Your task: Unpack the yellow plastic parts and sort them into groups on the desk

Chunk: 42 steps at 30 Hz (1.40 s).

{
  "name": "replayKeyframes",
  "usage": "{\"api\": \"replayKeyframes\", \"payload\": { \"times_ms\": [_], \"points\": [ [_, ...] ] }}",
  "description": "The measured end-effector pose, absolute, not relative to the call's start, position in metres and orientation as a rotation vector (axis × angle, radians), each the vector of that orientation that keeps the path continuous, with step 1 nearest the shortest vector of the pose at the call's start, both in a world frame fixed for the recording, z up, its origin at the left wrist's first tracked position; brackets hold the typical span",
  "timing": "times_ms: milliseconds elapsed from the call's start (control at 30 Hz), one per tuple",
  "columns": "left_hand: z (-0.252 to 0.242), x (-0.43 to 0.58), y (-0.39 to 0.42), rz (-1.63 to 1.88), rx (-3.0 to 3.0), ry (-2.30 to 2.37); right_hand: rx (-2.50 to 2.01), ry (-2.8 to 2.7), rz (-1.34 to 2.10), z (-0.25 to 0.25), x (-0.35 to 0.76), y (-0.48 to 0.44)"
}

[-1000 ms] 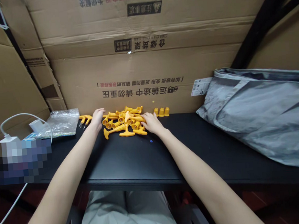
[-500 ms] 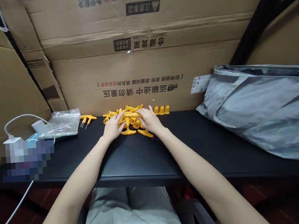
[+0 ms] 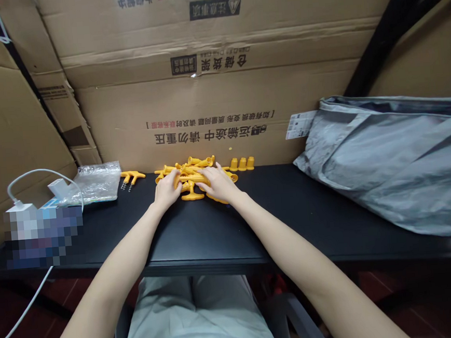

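In the head view, a pile of yellow plastic corkscrew parts (image 3: 192,196), T-shaped handles and hollow sleeves, lies at the back of the black table. My left hand (image 3: 167,189) is closed at the pile's left side, its thumb and fingers on one end of a yellow corkscrew (image 3: 189,178). From the right, my right hand (image 3: 221,184) reaches over the pile with its fingers curled on the other end of that piece. My fingers hide part of it, and no metal screw shows on it. A T-handle lies just in front, between my hands.
Three yellow caps (image 3: 242,163) stand in a row right of the pile. Left of it lie two corkscrews (image 3: 132,176) with bare metal spirals, beside bubble wrap (image 3: 99,181) and a white charger with cable (image 3: 21,219). A grey bag (image 3: 381,162) fills the right; cardboard (image 3: 204,97) stands behind.
My hands have drawn slightly closer in at the pile, fingers curling more around the yellow piece. My right hand has moved a little left, and the view has shifted slightly.
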<state>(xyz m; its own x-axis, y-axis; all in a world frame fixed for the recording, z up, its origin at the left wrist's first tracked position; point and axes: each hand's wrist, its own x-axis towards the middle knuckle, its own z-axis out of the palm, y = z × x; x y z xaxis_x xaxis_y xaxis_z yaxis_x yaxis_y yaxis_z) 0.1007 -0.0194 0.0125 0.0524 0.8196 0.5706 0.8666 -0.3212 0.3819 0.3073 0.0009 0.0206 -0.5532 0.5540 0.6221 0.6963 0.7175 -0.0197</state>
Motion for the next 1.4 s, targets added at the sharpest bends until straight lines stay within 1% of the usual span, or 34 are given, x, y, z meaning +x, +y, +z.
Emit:
{"api": "replayKeyframes", "payload": {
  "times_ms": [167, 433, 767, 1067, 1400],
  "points": [
    [0.013, 0.102, -0.02, -1.083, -2.209, -1.803, -0.999, -2.328, -0.302, 0.02, 0.306, 0.001],
    [0.016, 0.106, -0.024, -1.071, -2.187, -1.87, -0.959, -2.286, -0.335, 0.019, 0.306, 0.005],
    [0.017, 0.105, -0.026, -1.013, -2.179, -1.881, -0.984, -2.319, -0.273, 0.015, 0.305, 0.006],
    [0.02, 0.106, -0.029, -0.977, -2.172, -1.905, -0.924, -2.247, -0.301, 0.014, 0.305, 0.009],
    [0.019, 0.102, -0.027, -0.98, -2.18, -1.881, -0.811, -2.312, -0.28, 0.012, 0.307, 0.012]
  ]
}}
